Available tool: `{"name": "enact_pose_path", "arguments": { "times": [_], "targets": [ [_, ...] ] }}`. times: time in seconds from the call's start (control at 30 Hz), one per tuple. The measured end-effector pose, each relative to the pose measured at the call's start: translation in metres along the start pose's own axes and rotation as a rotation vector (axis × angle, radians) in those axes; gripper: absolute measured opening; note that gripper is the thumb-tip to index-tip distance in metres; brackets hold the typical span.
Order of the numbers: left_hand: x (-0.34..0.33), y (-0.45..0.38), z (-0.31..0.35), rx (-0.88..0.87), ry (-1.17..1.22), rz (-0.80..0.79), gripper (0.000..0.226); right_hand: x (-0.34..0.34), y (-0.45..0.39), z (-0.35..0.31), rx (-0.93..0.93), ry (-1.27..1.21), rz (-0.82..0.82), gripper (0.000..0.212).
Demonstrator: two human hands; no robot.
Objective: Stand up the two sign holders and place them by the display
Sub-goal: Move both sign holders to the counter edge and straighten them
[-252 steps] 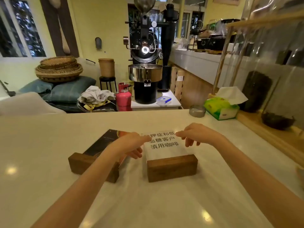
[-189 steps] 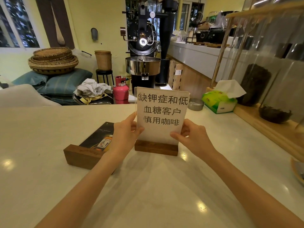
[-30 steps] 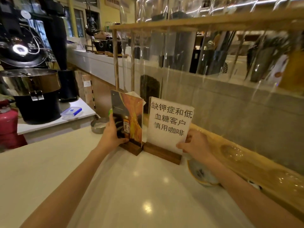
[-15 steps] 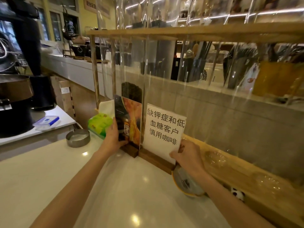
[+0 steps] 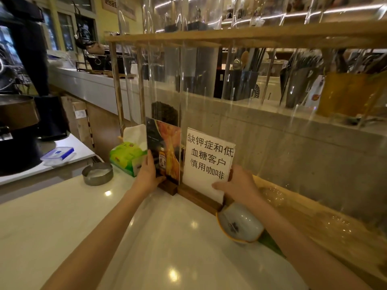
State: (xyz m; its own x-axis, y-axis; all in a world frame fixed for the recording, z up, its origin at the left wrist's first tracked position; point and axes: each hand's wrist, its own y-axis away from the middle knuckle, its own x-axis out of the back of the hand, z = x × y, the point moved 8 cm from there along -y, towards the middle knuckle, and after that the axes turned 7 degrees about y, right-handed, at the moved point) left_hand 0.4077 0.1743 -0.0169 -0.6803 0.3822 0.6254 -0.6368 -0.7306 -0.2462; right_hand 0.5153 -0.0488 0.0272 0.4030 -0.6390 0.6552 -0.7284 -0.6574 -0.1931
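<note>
While both sign holders stand upright on the worktop (image 5: pixel 167 237), the job looks to be at its last step: final placing by the display (image 5: pixel 209 80), w/ only letting go left. The picture sign holder (image 5: pixel 165 149) sits on its wood base just beside the text sign holder (image 5: pixel 209 160), bases touching or nearly so, both close to the clear display screen. Left hand (image 5: pixel 147 176) has its grip closed on the picture sign's left edge near the base; right hand (image 5: pixel 238 185) has its grip on the text sign's lower right corner. Next move, I'd judge: square the two bases, then ease both hands off w/o tipping the panels. Watch the bowl (image 5: pixel 240 225) right by the text sign's base, under the right wrist.
</note>
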Motion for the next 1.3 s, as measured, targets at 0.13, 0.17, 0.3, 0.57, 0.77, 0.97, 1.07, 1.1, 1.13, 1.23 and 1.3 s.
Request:
{"name": "enact_pose_path", "arguments": {
  "times": [0.13,0.17,0.3,0.57,0.77,0.97,1.07,1.1,1.13,1.23,1.3],
  "targets": [
    [0.000,0.009,0.001,0.013,-0.056,-0.021,0.050,0.032,-0.013,-0.043,0.121,-0.090,0.053,0.060],
    [-0.001,0.012,0.000,0.014,-0.065,-0.040,0.036,0.041,-0.017,-0.059,0.178,-0.049,0.078,0.060],
    [-0.004,0.020,-0.007,0.037,-0.029,-0.057,0.022,0.052,-0.036,-0.118,0.419,0.107,0.145,0.046],
    [0.005,0.018,-0.025,0.124,0.177,0.082,0.019,-0.012,-0.083,-0.171,0.564,0.433,-0.082,0.028],
    [-0.004,0.022,-0.026,0.126,0.248,0.154,0.012,-0.038,-0.097,-0.165,0.539,0.456,-0.174,0.026],
    [-0.005,0.019,-0.026,0.148,0.251,0.159,0.016,-0.038,-0.100,-0.163,0.531,0.401,-0.149,0.031],
    [-0.008,0.017,-0.023,0.140,0.264,0.151,0.015,-0.038,-0.102,-0.161,0.516,0.385,-0.153,0.025],
    [-0.009,0.016,-0.023,0.140,0.266,0.151,0.015,-0.038,-0.103,-0.160,0.506,0.381,-0.152,0.022],
    [-0.010,0.015,-0.022,0.137,0.267,0.153,0.015,-0.037,-0.104,-0.158,0.495,0.375,-0.146,0.019],
    [-0.013,0.013,-0.020,0.131,0.245,0.157,0.014,-0.037,-0.106,-0.156,0.476,0.360,-0.142,0.018],
    [-0.017,0.011,-0.021,0.135,0.248,0.149,0.012,-0.037,-0.108,-0.154,0.461,0.355,-0.147,0.017]
  ]
}}
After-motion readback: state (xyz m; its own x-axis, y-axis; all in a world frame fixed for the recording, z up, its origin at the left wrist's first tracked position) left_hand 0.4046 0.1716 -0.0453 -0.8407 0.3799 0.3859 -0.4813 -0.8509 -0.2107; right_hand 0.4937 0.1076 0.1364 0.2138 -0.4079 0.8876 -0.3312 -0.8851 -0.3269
